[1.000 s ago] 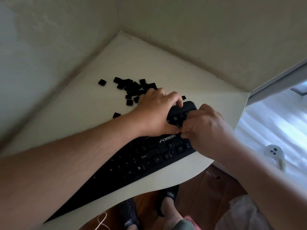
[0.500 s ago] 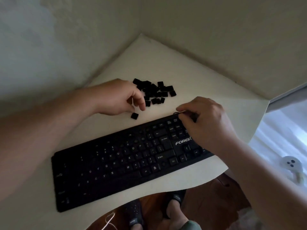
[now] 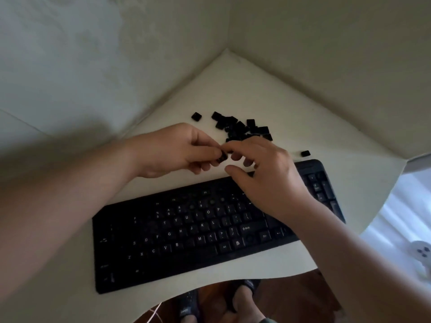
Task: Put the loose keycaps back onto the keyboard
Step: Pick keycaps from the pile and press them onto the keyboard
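Black plastic fills the head view: a full-size keyboard (image 3: pixel 205 231) lies slantwise on a pale desk (image 3: pixel 233 89) that fits into a corner between two light walls. Behind the keyboard, toward the corner, a heap of loose keycaps (image 3: pixel 242 128) lies on the desk, with one stray cap (image 3: pixel 196 116) just to its left and another single cap (image 3: pixel 305 153) apart on the right, near the keyboard's far right end.

Both hands meet above the strip of desk between the heap and the keyboard. The left hand (image 3: pixel 177 151) has its fingers curled and pinches a small black keycap (image 3: pixel 222 157) between thumb and fingertips. The right hand (image 3: pixel 268 173) reaches in from the right, its forearm crossing over the keyboard's right part; its index finger touches or nearly touches the same keycap, thumb spread below, but motion blur leaves it unclear whether it truly grips it.

Below the desk edge, on a dark wooden floor, the person's feet in dark slippers (image 3: pixel 189 306) show. A white round object (image 3: pixel 419 251) sits at the right edge.
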A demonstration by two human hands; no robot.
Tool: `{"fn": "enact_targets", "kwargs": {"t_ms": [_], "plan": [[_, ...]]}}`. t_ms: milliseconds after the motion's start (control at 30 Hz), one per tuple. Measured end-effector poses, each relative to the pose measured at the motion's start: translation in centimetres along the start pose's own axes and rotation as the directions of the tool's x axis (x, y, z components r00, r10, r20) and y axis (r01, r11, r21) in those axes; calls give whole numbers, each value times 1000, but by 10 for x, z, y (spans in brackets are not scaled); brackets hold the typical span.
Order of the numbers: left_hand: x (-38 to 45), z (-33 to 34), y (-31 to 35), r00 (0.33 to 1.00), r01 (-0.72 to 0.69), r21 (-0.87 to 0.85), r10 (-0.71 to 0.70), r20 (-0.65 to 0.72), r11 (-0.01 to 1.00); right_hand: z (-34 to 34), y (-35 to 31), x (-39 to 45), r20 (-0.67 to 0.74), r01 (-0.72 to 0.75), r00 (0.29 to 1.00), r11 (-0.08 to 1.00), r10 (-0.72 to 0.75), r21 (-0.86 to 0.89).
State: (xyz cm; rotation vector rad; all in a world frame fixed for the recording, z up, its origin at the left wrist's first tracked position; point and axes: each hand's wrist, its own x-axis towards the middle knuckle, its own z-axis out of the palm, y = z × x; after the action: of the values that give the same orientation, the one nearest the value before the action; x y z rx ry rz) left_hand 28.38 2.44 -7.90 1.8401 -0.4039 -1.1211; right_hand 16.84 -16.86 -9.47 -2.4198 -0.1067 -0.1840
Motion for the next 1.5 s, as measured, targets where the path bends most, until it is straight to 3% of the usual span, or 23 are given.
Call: {"fn": "enact_targets", "kwargs": {"t_ms": [100, 367, 800, 1167, 1333, 1500], "plan": [[-3, 0, -4, 993, 68, -246, -41, 111, 967, 3, -4, 2, -61, 21, 998, 998, -18, 51], [-7, -2, -13, 983, 78, -318, -20, 182, 945, 7, -5, -1, -98, 69, 993, 995, -61, 78], [-15, 0, -16, 978, 65, -320, 3, 206, 945, 7, -10, -6, -146, 122, 983, 988, -108, 95], [-47, -11, -27, 975, 78, -176, -39, 217, 981, 10, -40, -2, 79, 114, 988, 976, -130, 185], [-76, -27, -39, 988, 45, -66, -35, 149, 997, 32, -65, 2, 104, 135, 981, 962, -164, 239], [-112, -45, -67, 997, 9, -30, -11, -82, 1000, 63, -91, 5, 190, 162, 965, 979, -183, 121]]}}
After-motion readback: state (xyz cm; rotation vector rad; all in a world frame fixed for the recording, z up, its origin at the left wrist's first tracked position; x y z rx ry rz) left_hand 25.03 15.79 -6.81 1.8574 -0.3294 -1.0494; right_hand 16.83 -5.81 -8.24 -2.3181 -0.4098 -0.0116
